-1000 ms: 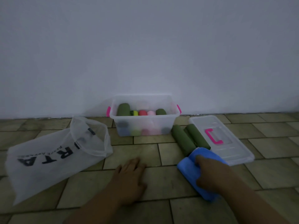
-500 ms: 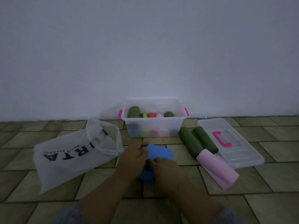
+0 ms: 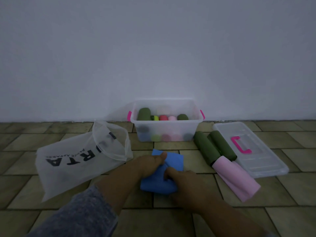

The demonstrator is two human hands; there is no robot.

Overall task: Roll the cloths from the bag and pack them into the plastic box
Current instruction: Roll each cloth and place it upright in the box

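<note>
Olive-brown tiled floor [image 3: 290, 185] meets a plain pale wall [image 3: 153, 57] in dim light. Against the wall stands the clear plastic box [image 3: 171, 128] with pink side clips [image 3: 129, 115] and its top open. It holds rolled cloths in two layers: green, yellow-green, red and pink. To its right the clear lid [image 3: 270, 166] lies flat, with its pink handle [image 3: 240, 145] facing up. Between box and lid lie two green rolls [image 3: 206, 150] side by side, and a pink cloth [image 3: 236, 180] overlaps their near ends. The translucent white bag [image 3: 73, 161] lies at left with its mouth open toward the box. Its black letters are upside down and read "RTA" and "APPAREL" — the rest is hidden or too small to read. The blue cloth [image 3: 174, 160] lies on the floor in front of the box. The left hand [image 3: 148, 164] pinches its far part and the right hand [image 3: 186, 182] grips a fold — a grey sleeve [image 3: 82, 212] covers the left forearm.
</note>
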